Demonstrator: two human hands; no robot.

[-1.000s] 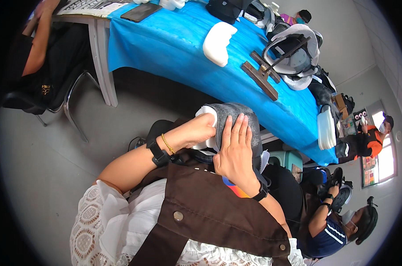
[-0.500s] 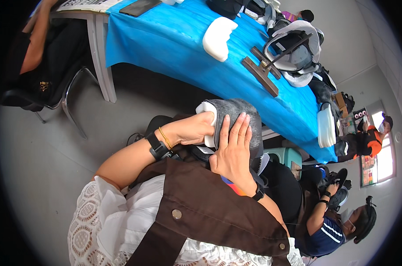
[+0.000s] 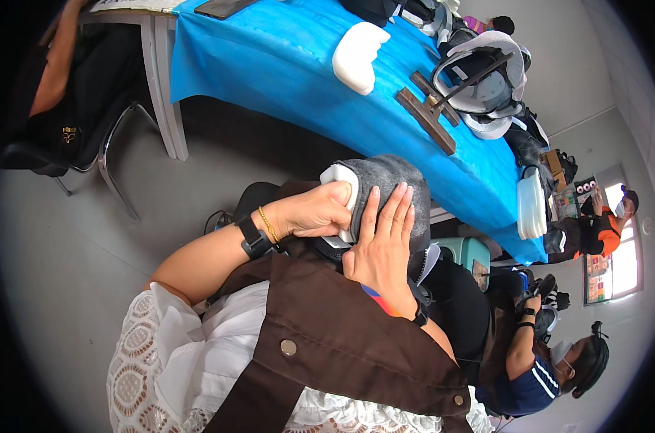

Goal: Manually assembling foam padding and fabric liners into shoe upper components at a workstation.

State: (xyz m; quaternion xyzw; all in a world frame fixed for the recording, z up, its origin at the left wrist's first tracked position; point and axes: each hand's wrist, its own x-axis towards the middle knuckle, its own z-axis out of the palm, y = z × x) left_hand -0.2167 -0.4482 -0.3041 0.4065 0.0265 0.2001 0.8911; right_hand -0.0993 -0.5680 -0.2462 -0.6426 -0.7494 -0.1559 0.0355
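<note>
On my lap, close against my brown apron, sits a rounded grey fabric piece (image 3: pixel 396 169) with a zip along its right side. From its left opening sticks out a white foam pad (image 3: pixel 336 174), partly inside the fabric. My left hand (image 3: pixel 313 209) is closed in a fist around the pad's edge at that opening, fingertips hidden. Lying flat over the grey fabric piece, my right hand (image 3: pixel 381 260) has its fingers stretched out and presses on its top. The underside of the piece is hidden by my hands and apron.
Ahead stands a table with a blue cover (image 3: pixel 284 72). On it are a loose white foam pad (image 3: pixel 360 58), a brown stand (image 3: pixel 428 119) carrying a grey and white padded shell (image 3: pixel 486 86), and stacked white pads (image 3: pixel 531 206). A teal bin (image 3: pixel 464 252) and a seated co-worker (image 3: pixel 536 375) are at right.
Both hands keep nearly the same hold on the fabric piece and foam pad. At right, the co-worker's hands and the dark item in them have shifted slightly.
</note>
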